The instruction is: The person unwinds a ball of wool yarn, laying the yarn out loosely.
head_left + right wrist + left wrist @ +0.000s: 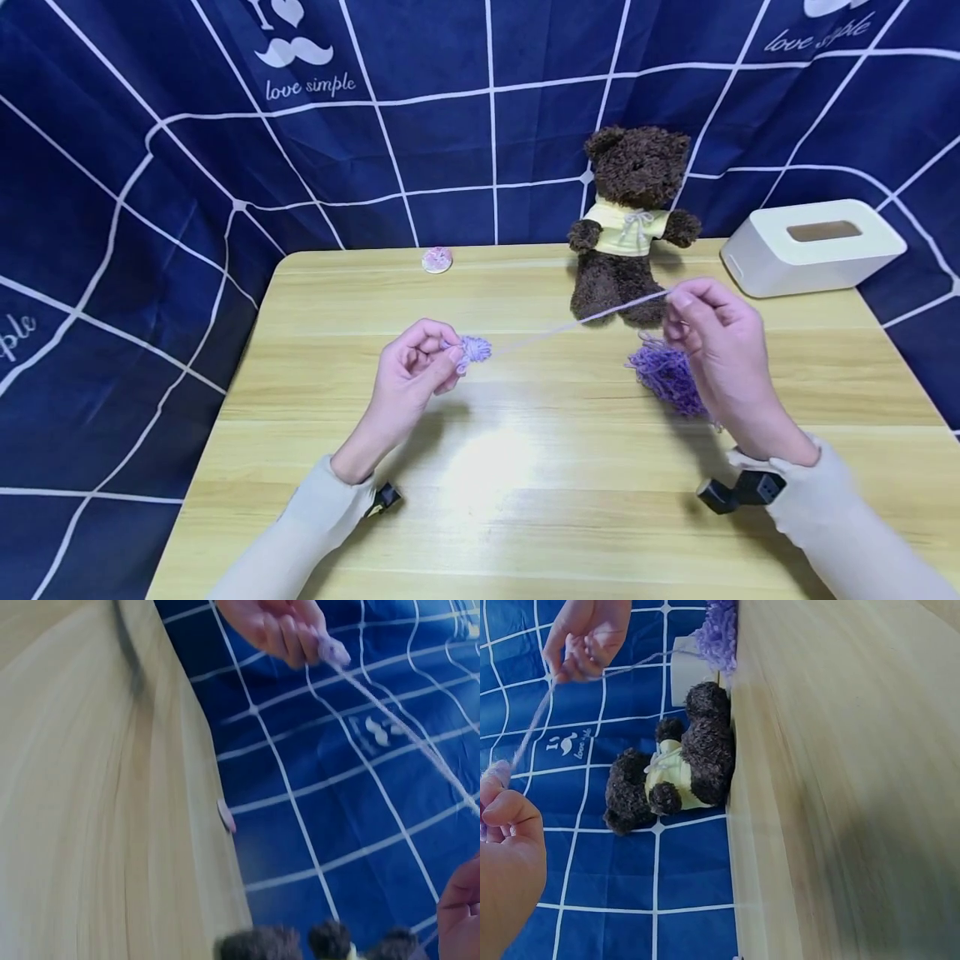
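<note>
My left hand [415,367] pinches a small wound bundle of light purple yarn [475,349] between thumb and fingers, above the table. From it a single strand [570,326] runs taut, up and to the right. My right hand [720,358] pinches that strand between thumb and forefinger, higher than the left. Below and behind the right hand lies a loose, tangled heap of purple yarn [666,375], partly hidden by it. In the left wrist view, the strand [641,665] continues from the right hand [589,637] towards the heap [718,634].
A brown teddy bear [626,225] in a yellow top stands at the back of the wooden table [330,433]. A white tissue box [772,250] is at the back right, a round pink piece [437,260] near the back edge. Blue checked cloth [442,150] hangs behind.
</note>
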Motion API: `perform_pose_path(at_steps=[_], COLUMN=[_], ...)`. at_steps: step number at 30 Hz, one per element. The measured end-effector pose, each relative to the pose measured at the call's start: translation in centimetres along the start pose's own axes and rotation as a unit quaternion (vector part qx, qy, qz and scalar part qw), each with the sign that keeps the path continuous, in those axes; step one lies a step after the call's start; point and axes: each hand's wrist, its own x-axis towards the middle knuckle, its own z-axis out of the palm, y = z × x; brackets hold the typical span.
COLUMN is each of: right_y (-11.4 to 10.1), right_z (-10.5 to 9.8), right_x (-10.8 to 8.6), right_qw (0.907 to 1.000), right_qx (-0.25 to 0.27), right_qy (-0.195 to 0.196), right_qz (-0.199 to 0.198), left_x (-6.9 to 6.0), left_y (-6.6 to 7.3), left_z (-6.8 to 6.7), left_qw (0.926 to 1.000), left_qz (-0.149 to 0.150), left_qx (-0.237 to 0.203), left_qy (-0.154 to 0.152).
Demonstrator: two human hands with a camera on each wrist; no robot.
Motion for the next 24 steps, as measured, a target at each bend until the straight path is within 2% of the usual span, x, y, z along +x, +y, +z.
perform_pose_path(at_steps=[9, 15, 24], right_y=[-0.2, -0.4, -1.5], right_z=[-4.2, -7.4, -11.4], right_x=[1.6, 1.8, 2.3], right_qw=[0.9982, 0.9947, 0.9851], right_qx=[0.035, 0.072, 0.123], right_qy=[0.049, 0.073, 0.120], right_qz=[-0.006, 0.003, -0.013], left_x=[0.0, 0.0, -0.1], left_y=[0.0, 0.2, 0.2], left_z=[-0.3, -0.3, -0.6], left_qw=[0.9998, 0.9999, 0.9999], left_qz=[0.017, 0.009, 0.005], left_qx=[-0.004, -0.007, -0.002], left_qy=[-0.004, 0.005, 0.010])
